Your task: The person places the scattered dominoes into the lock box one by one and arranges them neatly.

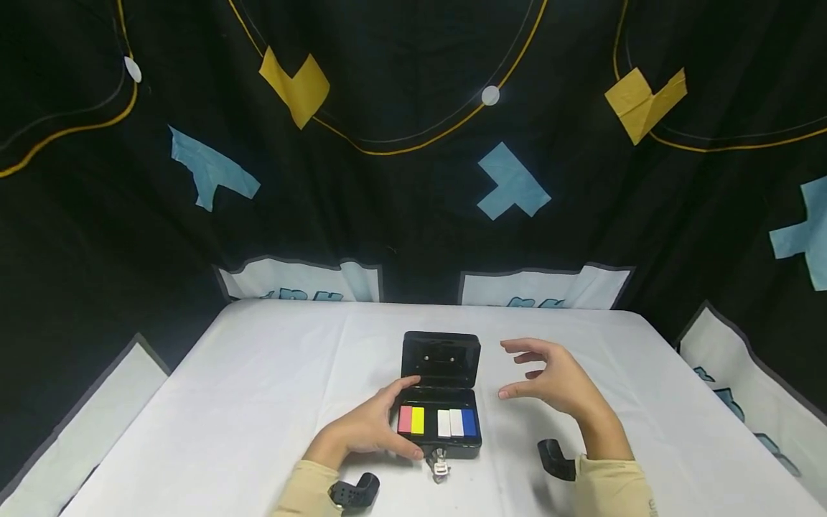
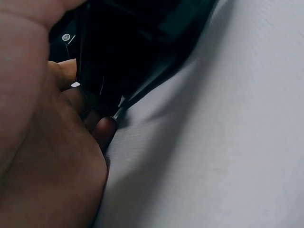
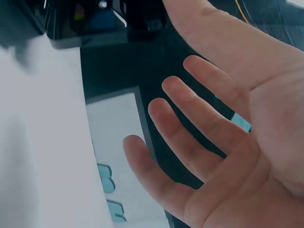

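Note:
A small black cash box [image 1: 461,451] stands on the table with its lid [image 1: 441,357] raised. Inside, a pink block [image 1: 405,419] and a yellow block [image 1: 418,420] lie at the left; two white blocks [image 1: 450,423] and a blue block [image 1: 468,422] fill the right. Keys [image 1: 440,466] hang at its front. My left hand [image 1: 371,427] grips the box's left side, thumb at the front corner and fingers toward the back; the left wrist view shows fingertips curled along the dark wall. To the right of the box, my right hand [image 1: 555,377] is held in the air, fingers spread, holding nothing.
A white cloth covers the table [image 1: 258,402]. Behind it hangs a black curtain [image 1: 400,230] with yellow and blue tape pieces and a yellow cord. White printed sheets [image 1: 545,289] line the table's back edge. Dark wrist-worn devices [image 1: 555,459] sit below each hand.

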Demonstrator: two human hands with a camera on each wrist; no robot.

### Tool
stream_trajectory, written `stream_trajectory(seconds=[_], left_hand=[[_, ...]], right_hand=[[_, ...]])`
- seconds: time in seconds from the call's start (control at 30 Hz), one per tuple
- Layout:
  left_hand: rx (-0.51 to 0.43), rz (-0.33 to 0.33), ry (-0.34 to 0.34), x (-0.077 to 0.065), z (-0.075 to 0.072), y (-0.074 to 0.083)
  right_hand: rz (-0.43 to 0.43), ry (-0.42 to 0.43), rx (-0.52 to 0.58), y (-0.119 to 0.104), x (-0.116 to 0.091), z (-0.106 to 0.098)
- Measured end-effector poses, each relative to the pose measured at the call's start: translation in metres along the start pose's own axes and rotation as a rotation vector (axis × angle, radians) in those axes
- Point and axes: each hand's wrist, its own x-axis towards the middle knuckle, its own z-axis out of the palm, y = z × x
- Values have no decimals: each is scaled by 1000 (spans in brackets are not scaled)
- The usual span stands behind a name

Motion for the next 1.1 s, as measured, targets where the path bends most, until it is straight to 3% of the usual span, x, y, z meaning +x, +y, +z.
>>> stream_trajectory(seconds=[0.37,0.63,0.83,1.1], left_hand=[[-28,-2,11,-4,0,-4],[-43,-2,7,-1,4,-2],[-39,-5,1,0,2,0],[-21,3,-4,1,0,1]], right_hand=[[66,-7,-18,23,-8,-13],[120,-45,-57,62,-31,-46],[222,-42,-97,85,-47,-64],[342,-41,-124,107,-59,-69]])
